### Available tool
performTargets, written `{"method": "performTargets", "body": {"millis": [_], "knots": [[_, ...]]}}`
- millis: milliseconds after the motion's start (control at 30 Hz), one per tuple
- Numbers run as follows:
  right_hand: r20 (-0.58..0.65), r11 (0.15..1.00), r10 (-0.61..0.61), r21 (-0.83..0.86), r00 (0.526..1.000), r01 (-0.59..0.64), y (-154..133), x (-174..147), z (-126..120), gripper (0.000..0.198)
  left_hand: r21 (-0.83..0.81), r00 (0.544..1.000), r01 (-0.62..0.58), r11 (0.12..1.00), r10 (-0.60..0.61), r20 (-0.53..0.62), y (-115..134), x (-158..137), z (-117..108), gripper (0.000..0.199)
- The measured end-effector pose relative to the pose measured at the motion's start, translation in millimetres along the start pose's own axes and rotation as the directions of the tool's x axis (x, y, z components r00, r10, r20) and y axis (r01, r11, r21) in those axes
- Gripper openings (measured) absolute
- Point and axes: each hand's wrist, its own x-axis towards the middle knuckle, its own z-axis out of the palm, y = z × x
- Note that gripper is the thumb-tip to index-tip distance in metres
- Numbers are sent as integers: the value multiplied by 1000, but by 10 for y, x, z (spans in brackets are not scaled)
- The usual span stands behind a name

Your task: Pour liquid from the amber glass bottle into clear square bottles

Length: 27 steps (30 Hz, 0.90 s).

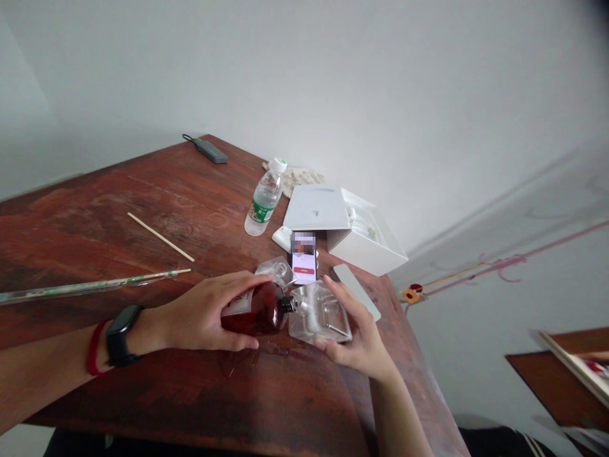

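My left hand (209, 314) is wrapped round a bottle of dark red liquid (259, 311) with a pale label. The bottle lies tilted on its side, its black neck pointing right. In my right hand (359, 330) is a clear square bottle (318, 317), also tipped over, its mouth facing left. The two necks meet; whether one sits inside the other I cannot tell. Just behind the red bottle stands another clear container (276, 271). A few wet spots (242, 365) show on the wood below the bottles.
Behind my hands are a lit phone (303, 260), a white open box (366, 247), a water bottle (264, 200) and a pale flat slab (359, 292). To the left lie a thin wooden stick (160, 237) and wrapped sticks (95, 289). A grey power bank (209, 150) rests at the far corner.
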Motion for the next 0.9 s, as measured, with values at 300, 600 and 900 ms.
{"method": "performTargets", "body": {"millis": [300, 600, 900], "knots": [[0, 1000, -9, -23, 1000, 9, -8, 5, -5, 80, -6, 1000, -2, 1000, 2, -8, -16, -7, 25, 92], [11, 1000, -7, -12, 1000, 7, -10, 2, -7, 79, 0, 1000, 8, 1000, -8, -14, 1, -3, 16, 93], [8, 999, -7, -33, 1000, 8, -2, -8, -3, 78, -15, 1000, 5, 1000, -5, -10, 2, 9, 8, 93]]}}
